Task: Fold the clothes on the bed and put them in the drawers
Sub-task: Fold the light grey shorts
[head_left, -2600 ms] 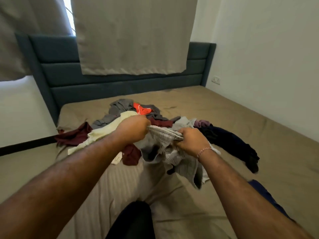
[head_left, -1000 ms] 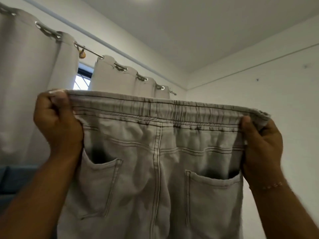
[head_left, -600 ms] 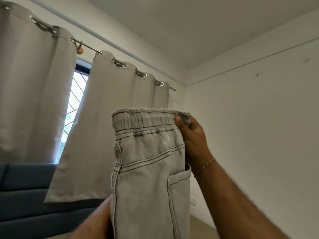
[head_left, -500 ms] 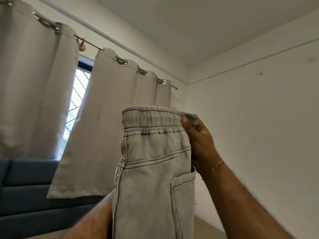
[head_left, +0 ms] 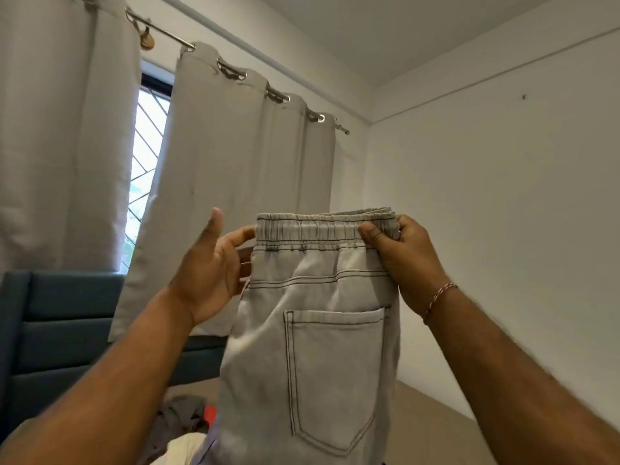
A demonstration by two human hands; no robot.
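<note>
- The room has plain white walls (head_left: pixel 486 213) and a white ceiling (head_left: pixel 385 28); a metal curtain rod (head_left: pixel 161 30) runs across the upper left of the frame.
- 2 pale beige eyelet curtains hang from it, 1 at the far left (head_left: pixel 60 146) and 1 left of centre (head_left: pixel 241 169), with a strip of barred window (head_left: pixel 144 169) showing between them.
- A dark teal padded headboard (head_left: pixel 67 330) fills the lower left; a strip of tan bed sheet (head_left: pixel 432 417) shows at the lower right.
- At the bottom edge, left of centre, part of a pile of clothes (head_left: pixel 181 427) lies on the bed: grey cloth, a scrap of red-orange and something cream.
- No container is in view.
- A pair of light grey denim trousers with an elastic waistband and dark stitching (head_left: pixel 322 347) hangs upright in the centre of the frame, held up in the air, folded lengthwise so that 1 back pocket faces the camera.
- The right hand (head_left: pixel 399 260) is the closed grip: thumb in front, fingers behind, pinching the right end of the waistband. A thin red-and-white bracelet (head_left: pixel 439 297) circles its wrist.
- The left hand (head_left: pixel 211 266) is spread and relaxed, palm toward the camera, thumb up; its fingertips touch the left edge of the waistband without clasping it.
</note>
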